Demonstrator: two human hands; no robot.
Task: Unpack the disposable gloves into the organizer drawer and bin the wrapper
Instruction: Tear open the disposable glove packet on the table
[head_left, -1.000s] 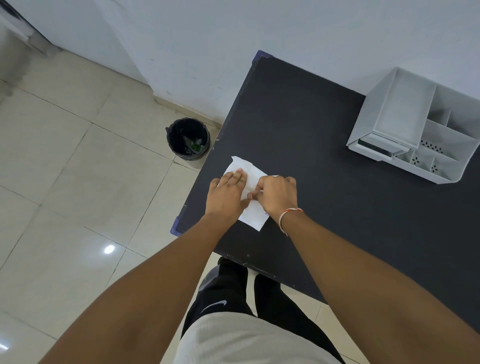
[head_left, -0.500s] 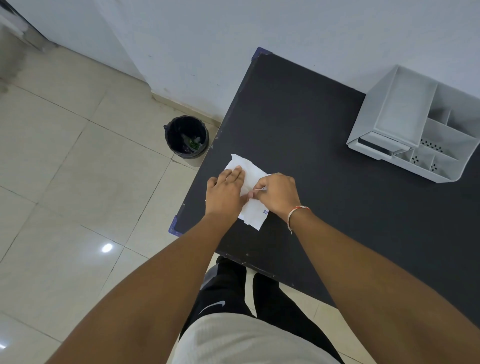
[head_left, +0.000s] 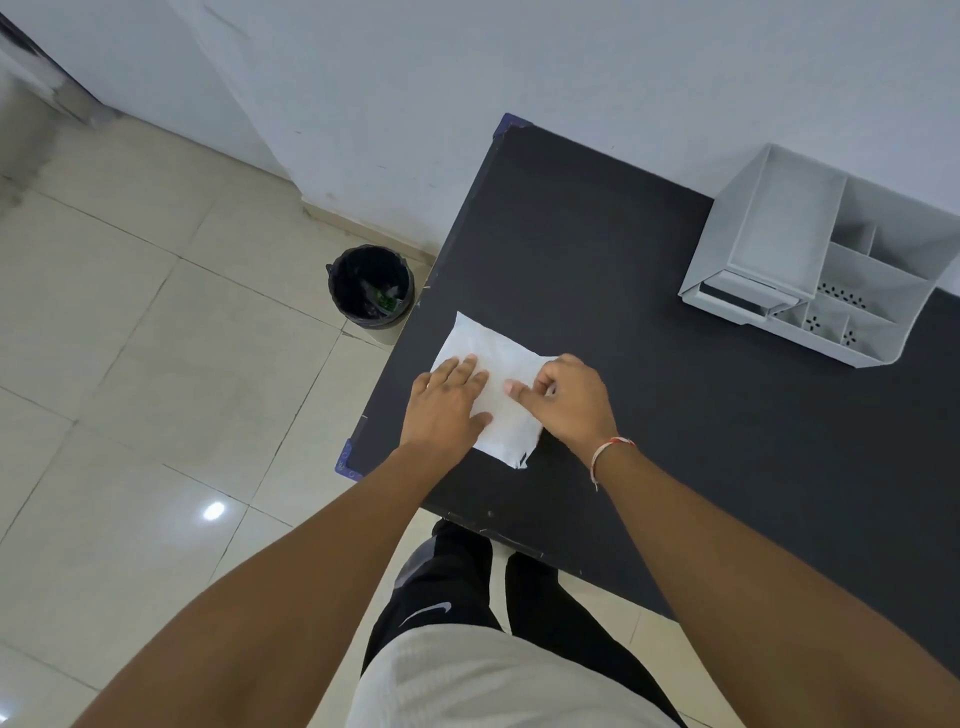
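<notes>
Near the table's (head_left: 675, 415) left edge lies the white pack (head_left: 498, 374); the left hand (head_left: 447, 402) presses it flat, fingers spread, while the right hand (head_left: 569, 397) pinches its right edge. A hard tear could scatter gloves toward the floor.

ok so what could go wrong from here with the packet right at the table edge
1. The flat white glove packet lies near the black table's left edge; a hard tug by the right hand could slide it off onto the floor.
2. The left hand pins only one end, so the wrapper may tear unevenly.
3. The grey plastic organizer sits far off, so loose gloves might drop on the way.
</notes>
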